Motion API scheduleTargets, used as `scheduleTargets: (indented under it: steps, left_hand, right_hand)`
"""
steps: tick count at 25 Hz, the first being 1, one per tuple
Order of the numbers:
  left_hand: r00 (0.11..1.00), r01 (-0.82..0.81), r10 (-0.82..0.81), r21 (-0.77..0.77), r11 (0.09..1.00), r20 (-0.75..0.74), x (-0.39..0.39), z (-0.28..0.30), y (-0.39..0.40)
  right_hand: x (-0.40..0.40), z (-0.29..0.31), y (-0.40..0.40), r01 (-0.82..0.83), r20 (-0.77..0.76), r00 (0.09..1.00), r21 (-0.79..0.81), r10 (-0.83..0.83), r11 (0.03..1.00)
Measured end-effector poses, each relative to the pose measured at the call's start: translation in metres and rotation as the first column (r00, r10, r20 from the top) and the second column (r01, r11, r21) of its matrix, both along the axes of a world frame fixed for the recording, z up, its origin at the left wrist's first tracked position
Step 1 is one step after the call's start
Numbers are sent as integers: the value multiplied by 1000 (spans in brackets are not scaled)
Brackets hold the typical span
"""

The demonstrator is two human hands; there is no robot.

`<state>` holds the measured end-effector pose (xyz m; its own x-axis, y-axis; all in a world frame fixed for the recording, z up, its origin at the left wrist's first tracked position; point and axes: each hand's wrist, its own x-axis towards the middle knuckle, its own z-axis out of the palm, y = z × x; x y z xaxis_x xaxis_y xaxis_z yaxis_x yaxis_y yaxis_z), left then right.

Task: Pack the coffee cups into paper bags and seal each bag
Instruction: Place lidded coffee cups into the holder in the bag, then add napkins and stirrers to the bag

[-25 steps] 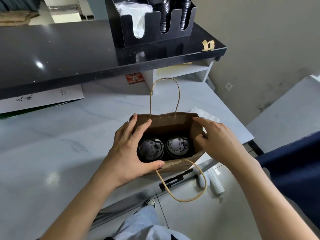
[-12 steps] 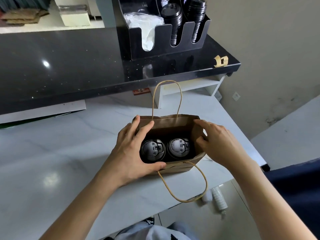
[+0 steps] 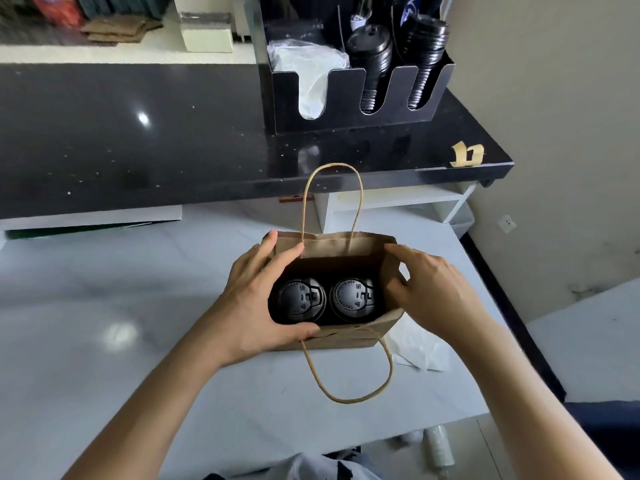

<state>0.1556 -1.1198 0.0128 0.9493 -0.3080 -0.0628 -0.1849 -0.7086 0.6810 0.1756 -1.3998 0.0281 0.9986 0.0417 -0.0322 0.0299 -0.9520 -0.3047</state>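
A brown paper bag (image 3: 349, 336) stands upright at the centre of the frame on a pale marble-look counter (image 3: 104, 306), its mouth open to the camera. Inside, side by side, sit two coffee cups with black lids: the left cup (image 3: 300, 300) and the right cup (image 3: 354, 299), close together and filling the bag's width.

The left hand (image 3: 252, 306) grips the bag's left end, fingers curled over the far rim and thumb pressed along the near rim. The right hand (image 3: 436, 292) holds the right end, fingers bent around the edge and pinching the side panel inward. One twisted paper handle (image 3: 332, 199) stands up from the far rim; the other (image 3: 349, 372) hangs down toward the lower part of the frame.

Compared with a second ago, both hands keep the same hold and the cups have not shifted; what has moved most is the view, which has lifted, so the bag sits lower in the frame with more counter below it. The right-hand wall appears slightly more tucked in. Packing looks finished for this bag, and closing the mouth is probably the step in hand; it is not yet sealed.

In the upper right, a black organiser (image 3: 356, 95) on a dark raised ledge (image 3: 138, 140) holds stacked lids.
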Motion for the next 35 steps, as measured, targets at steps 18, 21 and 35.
scheduleTargets:
  steps: [18,21,35]
  left_hand:
    - [972,-232,231,22,972,30,-7,14,-23]
    - [966,-238,234,22,971,107,-7,19,-21]
    - [936,-187,176,8,982,305,23,78,-29]
  right_hand:
    - [25,9,-30,-248,-8,968,91,250,965]
    - [27,17,-27,-250,22,968,105,249,963]
    - [68,77,-29,-232,282,944,191,174,954]
